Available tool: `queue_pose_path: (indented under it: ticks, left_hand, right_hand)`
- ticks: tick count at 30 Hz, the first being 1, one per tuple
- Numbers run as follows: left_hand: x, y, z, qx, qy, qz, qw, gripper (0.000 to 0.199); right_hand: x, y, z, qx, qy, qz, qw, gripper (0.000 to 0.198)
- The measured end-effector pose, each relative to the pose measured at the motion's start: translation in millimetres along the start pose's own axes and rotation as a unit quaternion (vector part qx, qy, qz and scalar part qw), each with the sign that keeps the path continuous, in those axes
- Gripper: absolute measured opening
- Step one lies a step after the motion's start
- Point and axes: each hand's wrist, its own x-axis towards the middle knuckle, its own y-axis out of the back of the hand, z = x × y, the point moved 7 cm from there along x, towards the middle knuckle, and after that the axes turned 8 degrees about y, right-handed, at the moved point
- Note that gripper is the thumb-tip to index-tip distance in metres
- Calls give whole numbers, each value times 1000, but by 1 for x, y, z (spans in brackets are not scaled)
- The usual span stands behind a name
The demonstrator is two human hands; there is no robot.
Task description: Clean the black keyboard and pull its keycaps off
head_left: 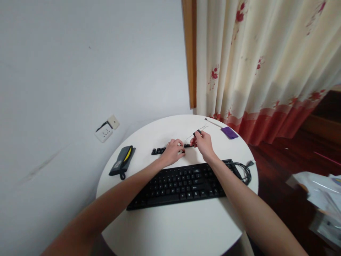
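A black keyboard (183,186) lies across the white round table under my forearms. Behind it, my left hand (172,153) is closed, thumb and index finger curled together around a small dark bit that I cannot make out. Small black keycaps (158,151) sit in a row beside that hand, and more keycaps (188,145) show between my two hands. My right hand (204,143) grips a small black handle (197,133) with thin wires (204,127) sticking out, which looks like a wire keycap puller. The puller is partly hidden by my fingers.
A grey pouch (122,160) with a yellow edge lies at the table's left. Toward the back right are a thin brush (213,123) and a folded purple cloth (229,133). The coiled cable (246,172) lies near the right edge. Wall and curtain (239,89) stand behind the table.
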Motion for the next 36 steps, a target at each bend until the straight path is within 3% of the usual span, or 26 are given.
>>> queue_pose_path:
  ticks: [6, 15, 26, 31, 34, 36]
  left_hand:
    - [4, -1, -15, 10, 34, 19, 999, 14]
    - [4, 3, -16, 21, 63, 58, 996, 34]
    - [4, 1, -22, 12, 90, 57, 994, 42]
    - [2, 12, -26, 14, 107, 43, 993, 49]
    - [-4, 25, -22, -15, 113, 7, 993, 39]
    - [-12, 34, -13, -60, 112, -10, 992, 25]
  right_hand:
    - [-1, 0, -4, 0, 6, 1, 1000, 21]
    - [-1, 1, -7, 3, 17, 2, 1000, 20]
    - [-1, 0, -2, -3, 24, -6, 1000, 20]
    - [-1, 2, -4, -12, 30, 2, 999, 20]
    - [-1, 2, -11, -36, 68, -19, 997, 22]
    - [-3, -4, -17, -72, 103, -83, 989, 23]
